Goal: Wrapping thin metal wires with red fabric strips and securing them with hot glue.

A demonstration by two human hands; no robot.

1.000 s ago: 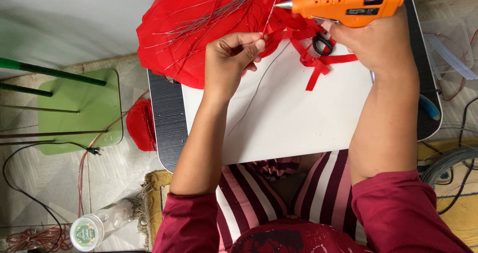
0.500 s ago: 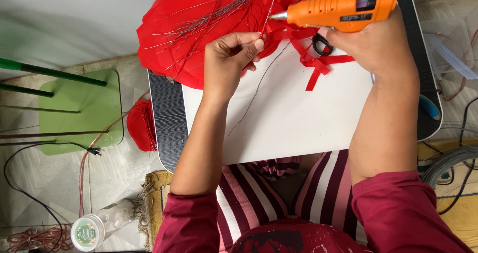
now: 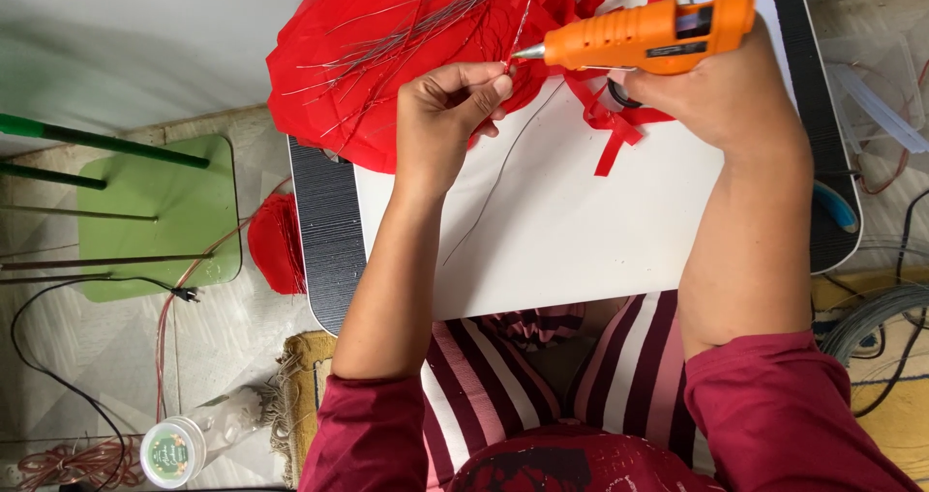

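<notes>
My right hand (image 3: 721, 90) grips an orange glue gun (image 3: 646, 33) and points its metal nozzle left. The nozzle tip sits at a small red piece pinched in my left hand (image 3: 447, 107). A thin wire (image 3: 498, 178) runs from those fingertips down across the white board (image 3: 561, 231). Behind my left hand lies a heap of red paper (image 3: 377, 57) with several thin wires spread over it. Loose red paper strips (image 3: 619, 129) lie on the board under the gun.
The white board rests on a black ribbed tray (image 3: 324, 231) across my lap. A green stool (image 3: 160, 216) stands at the left, with a red paper bundle (image 3: 279, 245), a capped jar (image 3: 174, 450) and cables on the floor. More cables lie at the right.
The glue gun has moved left and slightly down, bringing its nozzle to my left fingertips. My left hand has stayed in place.
</notes>
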